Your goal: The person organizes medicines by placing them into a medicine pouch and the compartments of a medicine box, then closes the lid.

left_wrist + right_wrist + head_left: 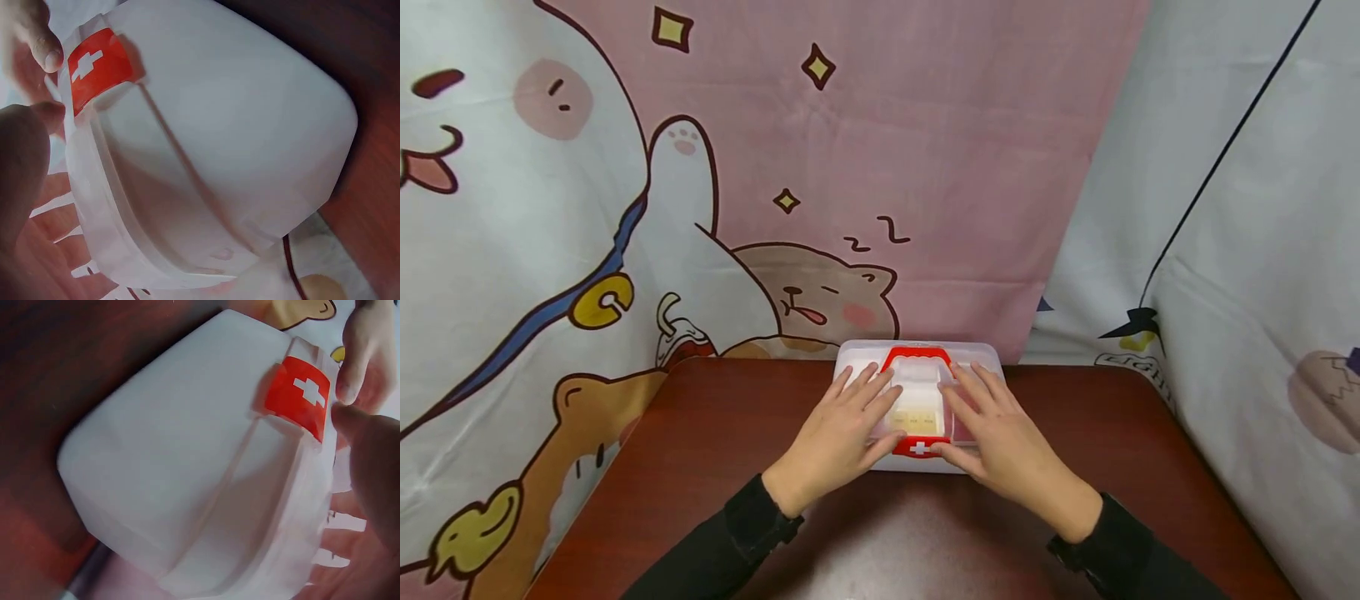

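A white first-aid box (880, 463) with a see-through lid stands closed at the table's far edge. On the lid lies a red handle (917, 352), and a red latch (919, 447) with a white cross sits at the front. My left hand (848, 421) spreads its fingers over the lid's left side. Over the right side, my right hand (1009, 437) does likewise. Both wrist views show the box's white front wall (237, 94) and the thumbs near the latch (297, 394). Neither hand curls round anything. How firmly they touch the lid I cannot tell.
The dark red-brown table (737, 400) extends to both sides and in front of the box. Right behind it hangs a cartoon-printed cloth (962, 208), and more printed cloth (1247, 250) hangs along the right side.
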Demonstrator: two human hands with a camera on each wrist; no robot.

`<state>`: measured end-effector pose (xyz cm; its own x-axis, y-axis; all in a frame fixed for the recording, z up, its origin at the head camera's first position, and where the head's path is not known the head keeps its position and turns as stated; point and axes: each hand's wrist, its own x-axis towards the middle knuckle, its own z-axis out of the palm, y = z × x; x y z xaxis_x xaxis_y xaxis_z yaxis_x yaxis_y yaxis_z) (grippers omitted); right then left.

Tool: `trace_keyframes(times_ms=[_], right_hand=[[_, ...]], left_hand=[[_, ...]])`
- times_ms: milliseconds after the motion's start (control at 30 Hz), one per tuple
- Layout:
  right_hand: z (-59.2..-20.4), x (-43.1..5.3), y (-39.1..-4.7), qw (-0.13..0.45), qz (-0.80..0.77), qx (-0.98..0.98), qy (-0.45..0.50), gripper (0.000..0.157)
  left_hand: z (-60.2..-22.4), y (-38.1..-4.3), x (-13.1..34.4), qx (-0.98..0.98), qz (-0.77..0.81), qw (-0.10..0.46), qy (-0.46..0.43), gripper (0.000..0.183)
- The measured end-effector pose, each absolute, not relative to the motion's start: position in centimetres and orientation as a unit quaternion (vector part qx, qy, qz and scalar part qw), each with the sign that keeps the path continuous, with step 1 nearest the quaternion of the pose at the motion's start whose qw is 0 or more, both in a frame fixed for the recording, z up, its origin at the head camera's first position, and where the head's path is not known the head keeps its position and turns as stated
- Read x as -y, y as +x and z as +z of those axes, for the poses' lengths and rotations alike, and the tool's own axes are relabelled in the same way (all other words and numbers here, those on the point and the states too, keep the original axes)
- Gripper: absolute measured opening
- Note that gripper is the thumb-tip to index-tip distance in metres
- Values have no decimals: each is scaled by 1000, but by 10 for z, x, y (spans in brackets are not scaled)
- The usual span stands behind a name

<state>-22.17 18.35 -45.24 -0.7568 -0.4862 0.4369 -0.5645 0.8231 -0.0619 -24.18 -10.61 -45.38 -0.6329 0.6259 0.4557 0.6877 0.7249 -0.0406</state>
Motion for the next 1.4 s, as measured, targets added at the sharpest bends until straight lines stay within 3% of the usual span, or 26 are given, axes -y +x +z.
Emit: trace_keyframes(times_ms=[167, 333, 767, 1400], right_hand=[[-452, -180, -225, 197, 51, 938, 282, 103], [-460, -180, -225, 178, 37, 945, 272, 105], [-468, -177, -229, 223, -2, 936, 272, 107], [-475, -179, -230, 248, 6, 928, 278, 107]], left_hand=[[-458, -243, 100, 907, -17, 223, -357, 90], [-464, -241, 97, 917, 7, 203, -343, 103], [-473, -244, 92, 908, 23, 253, -333, 105], [-475, -243, 90, 913, 35, 242, -327, 104]])
